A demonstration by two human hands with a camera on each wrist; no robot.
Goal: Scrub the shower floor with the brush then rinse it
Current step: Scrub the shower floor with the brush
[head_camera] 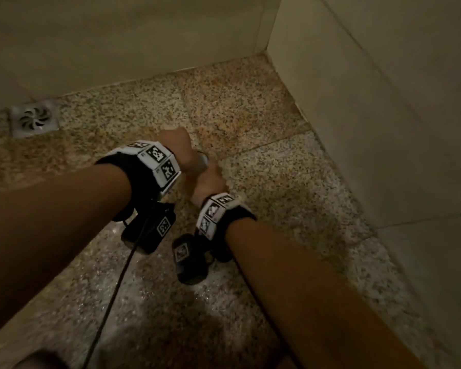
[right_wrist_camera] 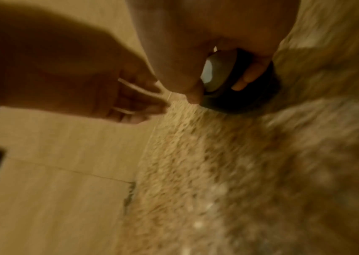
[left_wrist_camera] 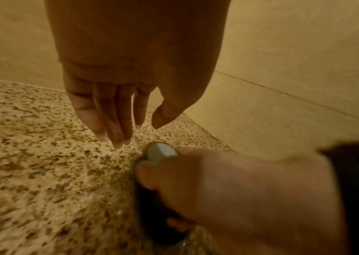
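Observation:
My right hand (head_camera: 210, 179) grips a small scrub brush (head_camera: 202, 161) with a grey top and a dark body, pressed down on the speckled granite shower floor (head_camera: 250, 107) near the corner. In the right wrist view the fingers curl round the brush (right_wrist_camera: 214, 72) and its dark base sits on the floor. My left hand (head_camera: 177, 145) hovers just beside and above the brush with nothing in it. The left wrist view shows the left hand (left_wrist_camera: 117, 119) with straight fingers pointing down, a little apart from the brush top (left_wrist_camera: 161, 152).
A square metal drain (head_camera: 35, 119) lies at the far left of the floor by the back wall. Beige tiled walls (head_camera: 383, 102) close the corner at the back and right. Wet, soapy patches (head_camera: 149, 283) shine on the floor nearer to me.

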